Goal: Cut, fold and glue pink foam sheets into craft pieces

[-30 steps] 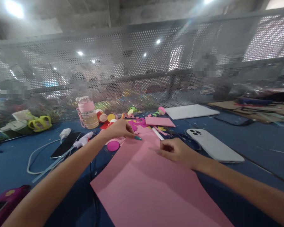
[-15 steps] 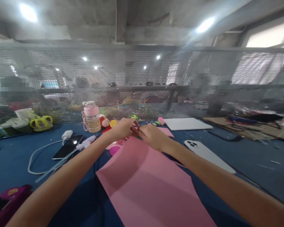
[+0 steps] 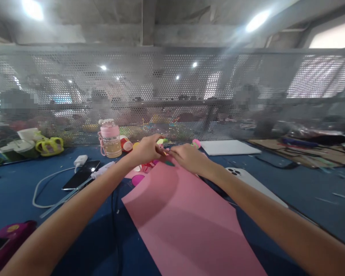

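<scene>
My left hand [image 3: 146, 150] and my right hand [image 3: 187, 158] meet fingertip to fingertip over the far end of a large pink paper sheet [image 3: 186, 218] lying on the blue table [image 3: 304, 184]. My left fingers pinch a small paper piece [image 3: 164, 152], too blurred to identify. My right hand's fingers curl toward the same spot, and their grip is hidden behind the back of the hand. A small teal bit [image 3: 169, 163] shows just under my right hand. Coloured paper scraps [image 3: 138, 178] lie beneath and beyond both hands.
A pink bottle [image 3: 109, 140] stands behind my left hand. Left of it lie a black phone [image 3: 81, 174], a glue gun [image 3: 101, 172] and a white charger [image 3: 81, 159] with cable. A white phone [image 3: 248, 181] and a white board [image 3: 228, 147] lie to the right. A mesh partition [image 3: 172, 92] closes the back.
My right hand moved from the sheet's middle up to the far end and met my left hand. The view tilted upward. The sheet now lies a little further right.
</scene>
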